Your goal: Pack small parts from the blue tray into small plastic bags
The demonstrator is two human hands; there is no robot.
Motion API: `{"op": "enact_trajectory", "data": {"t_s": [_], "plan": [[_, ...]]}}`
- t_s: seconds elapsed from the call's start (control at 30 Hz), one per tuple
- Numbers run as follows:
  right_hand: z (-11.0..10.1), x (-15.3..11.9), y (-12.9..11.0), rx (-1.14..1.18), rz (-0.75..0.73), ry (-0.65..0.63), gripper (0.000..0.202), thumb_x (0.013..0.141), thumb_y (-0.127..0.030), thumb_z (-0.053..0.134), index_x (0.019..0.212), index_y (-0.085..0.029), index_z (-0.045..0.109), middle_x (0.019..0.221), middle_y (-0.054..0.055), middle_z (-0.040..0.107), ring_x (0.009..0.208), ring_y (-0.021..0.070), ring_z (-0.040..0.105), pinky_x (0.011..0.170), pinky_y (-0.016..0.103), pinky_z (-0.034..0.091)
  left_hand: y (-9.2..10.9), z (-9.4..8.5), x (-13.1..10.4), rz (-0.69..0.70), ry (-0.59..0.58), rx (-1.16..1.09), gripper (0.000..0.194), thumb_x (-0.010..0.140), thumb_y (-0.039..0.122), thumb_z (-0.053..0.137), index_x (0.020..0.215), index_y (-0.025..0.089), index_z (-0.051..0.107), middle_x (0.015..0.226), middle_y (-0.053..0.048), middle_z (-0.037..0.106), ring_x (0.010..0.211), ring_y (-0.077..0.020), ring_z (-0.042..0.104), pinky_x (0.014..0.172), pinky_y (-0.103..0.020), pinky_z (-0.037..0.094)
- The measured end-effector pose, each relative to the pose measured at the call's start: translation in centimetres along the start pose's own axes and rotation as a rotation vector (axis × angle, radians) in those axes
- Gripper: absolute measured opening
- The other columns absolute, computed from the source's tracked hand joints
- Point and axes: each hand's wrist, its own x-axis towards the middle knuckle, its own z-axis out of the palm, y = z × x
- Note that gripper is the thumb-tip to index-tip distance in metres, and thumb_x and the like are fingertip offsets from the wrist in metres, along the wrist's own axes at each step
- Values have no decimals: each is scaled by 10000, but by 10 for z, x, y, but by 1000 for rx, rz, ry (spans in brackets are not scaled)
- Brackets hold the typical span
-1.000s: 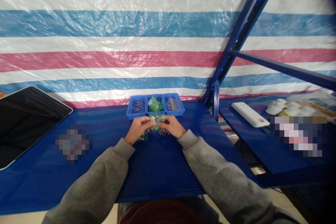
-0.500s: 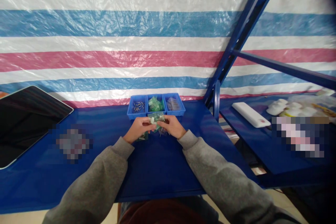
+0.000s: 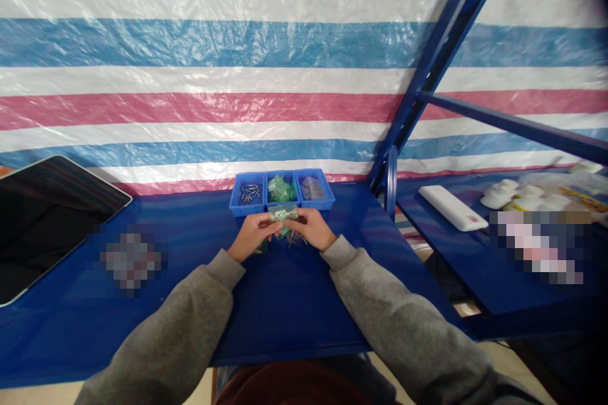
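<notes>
A small clear plastic bag with a greenish tint (image 3: 284, 212) is pinched between my two hands, just in front of the bins. My left hand (image 3: 254, 234) closes on its left side, thumb pointing inward. On the other side my right hand (image 3: 313, 229) grips it with the fingers bent. Small metallic pieces seem to show through the plastic. Below the hands, partly covered by them, lie more small bags and thin metal pieces (image 3: 295, 238). Beyond stand three joined blue bins: screws (image 3: 249, 193) at left, green bags (image 3: 281, 189) in the middle, clear bags (image 3: 312, 190) at right.
A dark-screened tablet or monitor (image 3: 52, 221) rests at the left of the blue table (image 3: 285, 316). A blue metal frame post (image 3: 422, 88) rises at the right. Past it, a second table carries a white oblong device (image 3: 451, 207) and white rounded items (image 3: 501, 193).
My left hand has shifted slightly right, and the bag's top now lies flatter between the fingers. The bins and the right forearm look nearly the same.
</notes>
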Motion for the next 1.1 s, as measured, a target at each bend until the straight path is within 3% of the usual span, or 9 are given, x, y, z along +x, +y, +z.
{"op": "enact_trajectory", "data": {"t_s": [0.17,0.43,0.67,0.83,1.1], "plan": [[-1,-1,-5,4,-7,-10,203,748,-319,597,777,-131,668,623,-6,576,558,117,481,533,222,384,0,0,0,34,47,-51,344,701,362,668,918,99,622,789,-50,645,602,-122,547,525,-221,435],[-1,-2,-7,-40,6,-55,184,734,-281,588,801,-135,678,654,-7,602,566,121,502,551,226,399,3,0,0,3,20,-10,269,758,366,612,717,101,606,566,15,532,506,-89,474,496,-206,373],[-2,-3,-11,-115,-30,-109,180,731,-296,595,703,-131,660,587,-21,533,527,97,431,503,208,347,0,1,0,16,27,7,272,759,387,595,787,117,613,600,19,531,488,-86,447,480,-205,351],[-1,-2,-7,-166,-20,-35,249,762,-373,575,687,-142,629,560,-21,510,528,105,438,497,213,340,-1,-1,1,35,61,91,263,761,378,585,743,117,612,574,26,504,507,-90,437,485,-200,332],[1,-1,-7,18,50,-6,227,738,-379,598,706,-154,588,577,-16,539,494,105,463,489,226,377,1,-2,0,58,73,95,300,725,379,627,827,97,643,704,-24,606,623,-128,516,588,-228,407]]}}
